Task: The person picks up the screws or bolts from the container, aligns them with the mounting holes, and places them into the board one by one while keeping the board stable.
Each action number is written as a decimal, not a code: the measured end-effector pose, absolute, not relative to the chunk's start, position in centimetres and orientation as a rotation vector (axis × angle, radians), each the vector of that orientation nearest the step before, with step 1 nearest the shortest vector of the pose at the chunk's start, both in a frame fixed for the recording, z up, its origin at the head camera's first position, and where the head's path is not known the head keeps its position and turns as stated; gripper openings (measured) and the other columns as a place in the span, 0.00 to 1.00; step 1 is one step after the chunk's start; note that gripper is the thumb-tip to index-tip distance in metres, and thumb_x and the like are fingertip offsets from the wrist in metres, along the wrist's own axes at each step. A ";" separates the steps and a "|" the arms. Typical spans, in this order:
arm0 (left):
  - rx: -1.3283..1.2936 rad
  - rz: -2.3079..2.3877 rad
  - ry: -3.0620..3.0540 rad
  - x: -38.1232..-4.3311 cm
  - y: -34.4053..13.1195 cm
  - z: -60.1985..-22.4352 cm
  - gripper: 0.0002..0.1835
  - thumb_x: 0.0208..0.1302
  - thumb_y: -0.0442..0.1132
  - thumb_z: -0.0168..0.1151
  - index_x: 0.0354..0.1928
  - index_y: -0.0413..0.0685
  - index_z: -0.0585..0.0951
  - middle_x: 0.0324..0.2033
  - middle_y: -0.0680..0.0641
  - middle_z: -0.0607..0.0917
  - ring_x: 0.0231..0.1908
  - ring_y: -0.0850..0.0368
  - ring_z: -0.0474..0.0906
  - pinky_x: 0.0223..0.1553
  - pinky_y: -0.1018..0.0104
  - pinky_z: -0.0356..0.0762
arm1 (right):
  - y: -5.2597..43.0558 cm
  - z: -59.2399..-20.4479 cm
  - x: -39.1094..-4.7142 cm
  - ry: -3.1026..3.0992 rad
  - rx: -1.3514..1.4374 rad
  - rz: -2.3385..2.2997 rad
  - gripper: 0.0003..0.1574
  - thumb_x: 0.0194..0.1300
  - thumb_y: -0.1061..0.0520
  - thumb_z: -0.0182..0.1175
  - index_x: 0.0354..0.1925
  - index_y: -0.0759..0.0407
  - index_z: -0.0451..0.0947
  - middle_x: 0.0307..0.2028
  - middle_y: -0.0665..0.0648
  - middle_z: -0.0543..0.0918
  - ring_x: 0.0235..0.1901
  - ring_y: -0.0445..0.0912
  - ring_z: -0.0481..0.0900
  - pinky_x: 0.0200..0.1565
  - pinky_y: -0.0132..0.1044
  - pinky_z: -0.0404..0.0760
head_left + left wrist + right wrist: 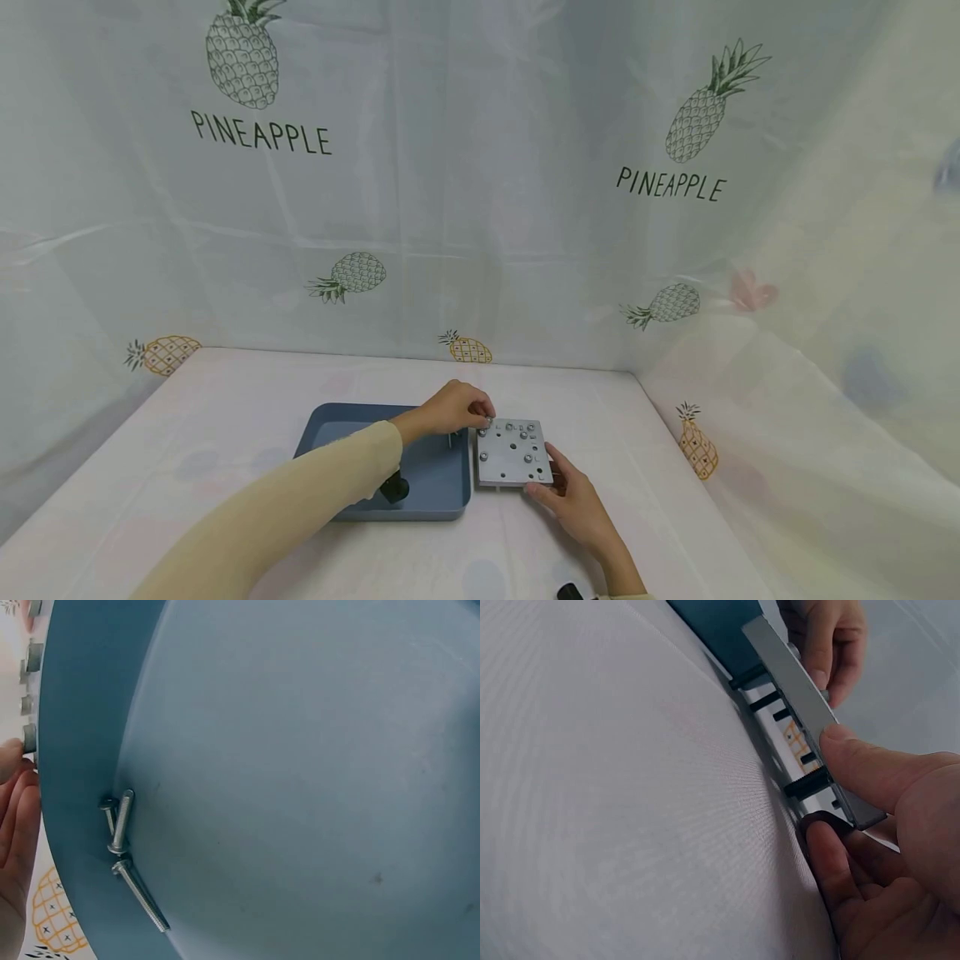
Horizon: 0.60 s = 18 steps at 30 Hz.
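L hand (453, 410) pinches steel screw (488, 419); R hand (573, 498) grips flat square metal plate (513, 453).

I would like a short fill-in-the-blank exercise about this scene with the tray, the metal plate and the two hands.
1. The grey metal plate lies on the table directly to the ____ of the blue tray in the head view.
2. The loose screws lie inside the ____.
3. The right hand holds the near corner of the ____.
4. The left hand pinches a small part at the plate's far ____ corner.

Missing words: right; tray; plate; left
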<state>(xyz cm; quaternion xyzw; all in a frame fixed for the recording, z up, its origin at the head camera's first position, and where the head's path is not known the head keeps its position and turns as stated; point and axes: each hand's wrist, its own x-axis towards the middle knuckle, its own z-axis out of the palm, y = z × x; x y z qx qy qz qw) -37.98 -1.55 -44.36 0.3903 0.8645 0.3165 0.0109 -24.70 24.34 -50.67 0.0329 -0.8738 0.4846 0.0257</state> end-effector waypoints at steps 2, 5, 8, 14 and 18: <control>1.211 0.972 2.703 -38.0 -1.5 -44.3 0.06 0.69 0.34 0.72 0.46 0.46 0.90 0.36 0.56 0.90 0.40 0.63 0.85 0.46 0.66 0.83 | 24.3 -50.7 -24.7 -2.697 0.094 1.506 0.59 0.65 0.45 0.76 0.82 0.61 0.59 0.61 0.60 0.84 0.51 0.44 0.83 0.52 0.32 0.82; 1.209 0.939 2.710 -38.0 -1.5 -44.3 0.06 0.70 0.35 0.72 0.46 0.47 0.91 0.37 0.56 0.90 0.40 0.64 0.85 0.46 0.67 0.83 | 24.3 -50.7 -24.6 -2.694 0.083 1.514 0.58 0.65 0.45 0.76 0.82 0.61 0.59 0.60 0.60 0.84 0.50 0.44 0.83 0.52 0.32 0.82; 1.221 0.919 2.714 -38.3 -1.8 -44.4 0.07 0.71 0.36 0.72 0.48 0.47 0.90 0.38 0.57 0.90 0.40 0.65 0.84 0.46 0.68 0.83 | 24.2 -50.7 -24.5 -2.693 0.076 1.515 0.58 0.65 0.45 0.76 0.82 0.62 0.59 0.61 0.60 0.84 0.51 0.44 0.83 0.52 0.32 0.82; 1.274 0.927 2.731 -38.8 -3.6 -43.9 0.08 0.70 0.34 0.71 0.49 0.43 0.89 0.38 0.54 0.91 0.40 0.63 0.86 0.46 0.66 0.85 | 24.2 -50.6 -24.5 -2.710 0.090 1.490 0.59 0.64 0.43 0.76 0.82 0.62 0.59 0.61 0.62 0.83 0.51 0.45 0.83 0.53 0.33 0.82; 1.279 0.865 2.771 -38.8 -5.2 -43.2 0.08 0.69 0.34 0.71 0.48 0.48 0.89 0.38 0.55 0.90 0.39 0.63 0.86 0.46 0.65 0.84 | 24.3 -50.4 -24.5 -2.711 0.088 1.488 0.59 0.65 0.44 0.76 0.82 0.62 0.59 0.61 0.61 0.83 0.51 0.45 0.83 0.54 0.34 0.83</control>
